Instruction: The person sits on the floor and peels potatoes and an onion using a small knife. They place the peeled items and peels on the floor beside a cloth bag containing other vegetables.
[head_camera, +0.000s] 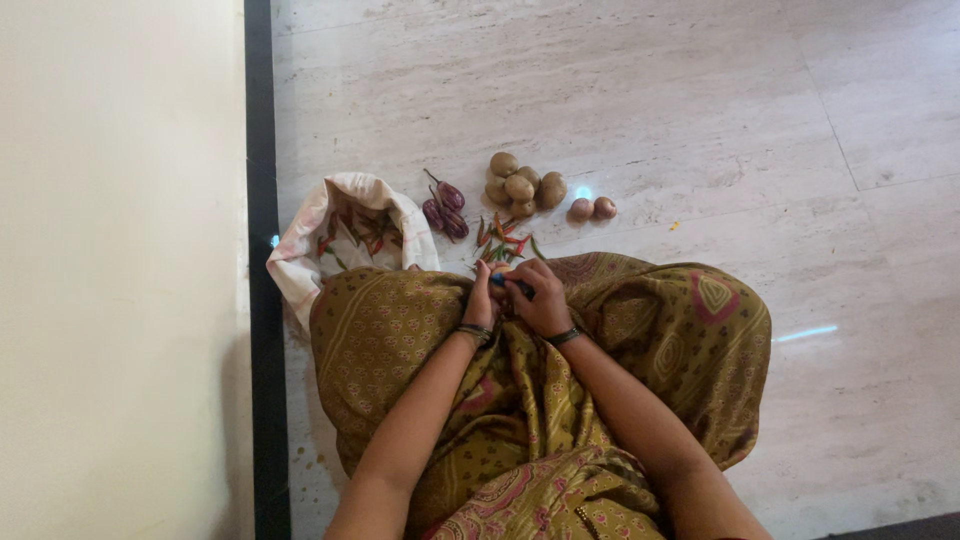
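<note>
As I look down, floor (700, 100): pale stone tiles, with all the produce laid out on them.
Patterned lap cloth (680, 330): olive fabric spread wide, on my side of the potato heap. It makes a soft catch for anything that drops.
Cloth bag (300, 260): white, with its mouth rolled open and chillies showing inside. It sits to the left of the potato heap, near my left knee.
Right hand (543, 300): below the potato heap, over the lap, closed round the blue-handled tool.
Left hand (481, 300): pressed against the right one with its fingers curled in. I cannot tell whether it pinches anything.
Potato heap (520, 187): five or so brown potatoes bunched together, my reference for everything else.
Aubergines (445, 208): small and purple, just left of the potato heap.
Loose chillies (503, 243): red and green, between the potato heap and my hands.
Onions (592, 208): two small ones, just right of the potato heap.
Blue-handled tool (510, 284): only the handle tip shows between the hands. It is possibly a small knife, but the view is too small to be sure.
Doing it well: work low over the lap, brace wrist against wrist, use short strokes, and curl the left fingertips back from any edge.
</note>
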